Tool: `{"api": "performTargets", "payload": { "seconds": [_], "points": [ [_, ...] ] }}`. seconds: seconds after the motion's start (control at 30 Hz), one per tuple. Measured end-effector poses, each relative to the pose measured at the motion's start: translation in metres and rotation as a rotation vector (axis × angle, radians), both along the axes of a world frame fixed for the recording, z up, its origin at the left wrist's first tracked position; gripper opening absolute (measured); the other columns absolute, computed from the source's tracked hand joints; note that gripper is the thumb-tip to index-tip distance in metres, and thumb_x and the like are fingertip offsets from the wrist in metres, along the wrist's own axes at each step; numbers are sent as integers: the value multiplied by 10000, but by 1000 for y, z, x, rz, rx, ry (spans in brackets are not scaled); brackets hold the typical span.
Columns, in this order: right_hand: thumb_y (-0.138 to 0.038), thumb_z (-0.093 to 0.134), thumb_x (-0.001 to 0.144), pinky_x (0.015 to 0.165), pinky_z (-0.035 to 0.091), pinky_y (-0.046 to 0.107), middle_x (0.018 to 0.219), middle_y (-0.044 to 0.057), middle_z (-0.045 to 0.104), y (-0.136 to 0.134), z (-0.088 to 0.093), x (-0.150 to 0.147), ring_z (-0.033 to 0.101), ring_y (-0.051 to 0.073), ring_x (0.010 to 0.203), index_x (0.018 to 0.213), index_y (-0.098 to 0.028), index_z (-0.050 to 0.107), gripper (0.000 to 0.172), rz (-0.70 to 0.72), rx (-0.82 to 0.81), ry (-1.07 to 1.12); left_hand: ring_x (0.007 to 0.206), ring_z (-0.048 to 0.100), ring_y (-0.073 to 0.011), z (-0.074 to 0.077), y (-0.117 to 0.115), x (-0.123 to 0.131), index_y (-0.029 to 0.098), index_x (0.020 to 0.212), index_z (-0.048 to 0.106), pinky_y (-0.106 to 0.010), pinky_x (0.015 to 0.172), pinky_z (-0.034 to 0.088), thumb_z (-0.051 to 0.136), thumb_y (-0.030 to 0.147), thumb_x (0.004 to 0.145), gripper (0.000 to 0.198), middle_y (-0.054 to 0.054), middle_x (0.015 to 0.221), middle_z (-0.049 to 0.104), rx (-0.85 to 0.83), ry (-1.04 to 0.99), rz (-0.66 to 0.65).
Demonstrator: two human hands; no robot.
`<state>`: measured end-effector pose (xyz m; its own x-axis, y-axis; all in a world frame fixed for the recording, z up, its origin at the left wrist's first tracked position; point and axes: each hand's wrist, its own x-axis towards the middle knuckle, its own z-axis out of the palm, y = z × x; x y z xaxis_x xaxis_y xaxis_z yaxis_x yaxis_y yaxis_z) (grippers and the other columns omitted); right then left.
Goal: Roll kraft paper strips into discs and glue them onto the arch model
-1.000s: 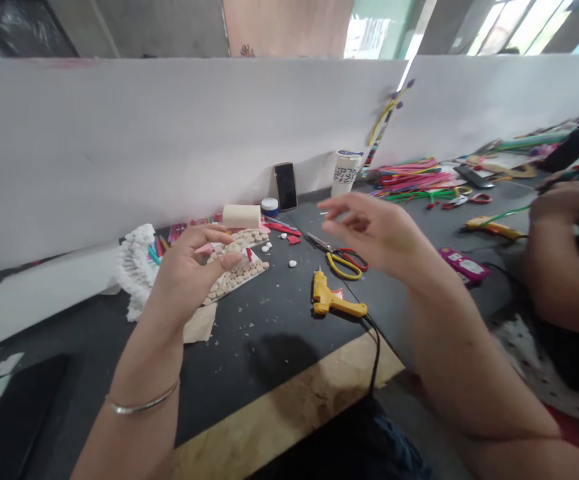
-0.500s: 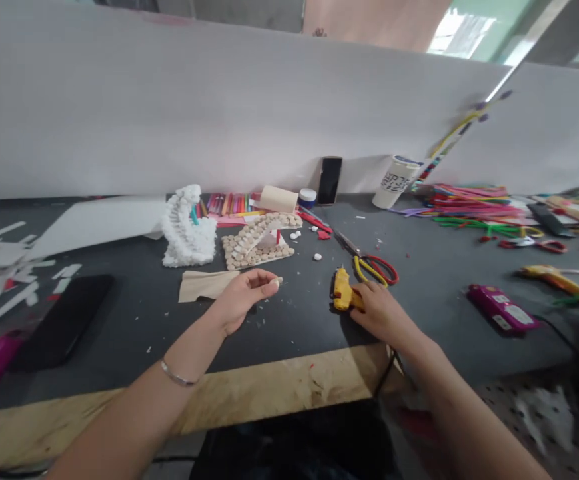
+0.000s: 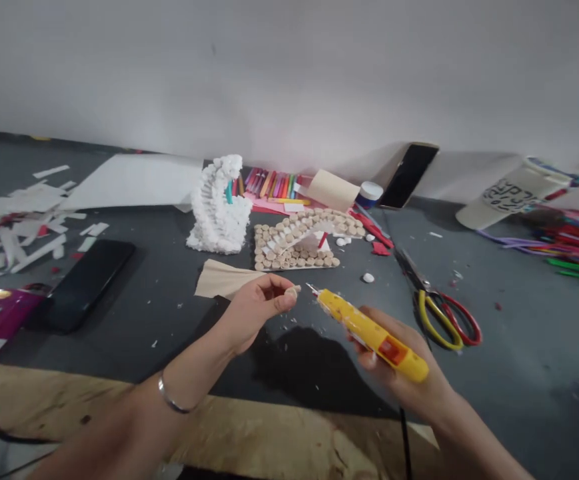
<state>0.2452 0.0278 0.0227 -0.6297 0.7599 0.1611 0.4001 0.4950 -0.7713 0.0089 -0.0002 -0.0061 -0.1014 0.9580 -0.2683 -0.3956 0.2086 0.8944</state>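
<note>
Wooden disc is sitting pinched in the fingertips of the left hand, raised off the table with its face left clear, just beside the nozzle of the glue gun that the right hand is gripping closed around, tip angling toward the disc.

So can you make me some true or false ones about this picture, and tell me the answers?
1. The right hand holds a yellow hot glue gun. True.
2. The left hand is wide open. False: it pinches a small wooden disc.
3. A bangle circles the left wrist. True.
4. The white fluffy tower stands right of the disc staircase. False: it stands left of it.
5. The scissors lie right of the glue gun. True.
</note>
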Motion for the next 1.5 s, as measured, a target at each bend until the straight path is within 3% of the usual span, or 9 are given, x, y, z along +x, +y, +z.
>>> {"api": "performTargets", "payload": {
  "seconds": [0.17, 0.33, 0.63, 0.8, 1.07, 1.5],
  "points": [
    [-552, 469, 933, 459, 405, 246, 638, -8, 531, 2, -12, -4, 506, 123, 498, 783, -212, 528, 376, 95, 117, -9, 787, 582, -128, -1, 0, -1, 169, 825, 676, -268, 760, 471, 855, 331, 617, 318, -16, 840, 658, -16, 42, -27],
    [-585, 463, 935, 430, 396, 228, 609, -8, 536, 3, -15, -7, 495, 113, 479, 760, -210, 531, 420, 88, 217, 8, 765, 571, -138, -2, -1, 1, 184, 830, 685, -270, 708, 467, 842, 326, 625, 294, -20, 824, 649, -44, 57, -62],
    [-594, 545, 891, 384, 338, 243, 573, -28, 491, 3, -25, -3, 398, 100, 426, 681, -224, 511, 427, 68, 173, -38, 732, 568, -126, -4, 0, 1, 188, 814, 689, -266, 692, 463, 842, 299, 621, 271, -4, 788, 645, -90, 14, -88],
    [-540, 567, 905, 384, 341, 229, 551, -43, 482, 2, -29, -1, 414, 90, 410, 670, -227, 462, 405, 53, 214, -48, 730, 556, -122, -5, 0, 2, 183, 815, 687, -257, 676, 447, 847, 301, 614, 282, -6, 790, 642, -90, -7, -80],
    [-552, 514, 933, 372, 321, 197, 540, -62, 461, 4, -27, -4, 405, 63, 391, 681, -221, 421, 426, 39, 332, -16, 749, 534, -108, -6, -1, 1, 167, 824, 666, -240, 686, 420, 846, 299, 621, 301, 8, 798, 628, -99, -15, -106],
    [-508, 527, 943, 385, 339, 192, 527, -56, 467, 5, -19, -5, 424, 63, 395, 649, -214, 442, 424, 67, 348, -60, 753, 529, -104, -8, 0, 0, 165, 828, 668, -242, 698, 406, 852, 300, 626, 305, 10, 795, 627, -97, -47, -92]
  ]
}}
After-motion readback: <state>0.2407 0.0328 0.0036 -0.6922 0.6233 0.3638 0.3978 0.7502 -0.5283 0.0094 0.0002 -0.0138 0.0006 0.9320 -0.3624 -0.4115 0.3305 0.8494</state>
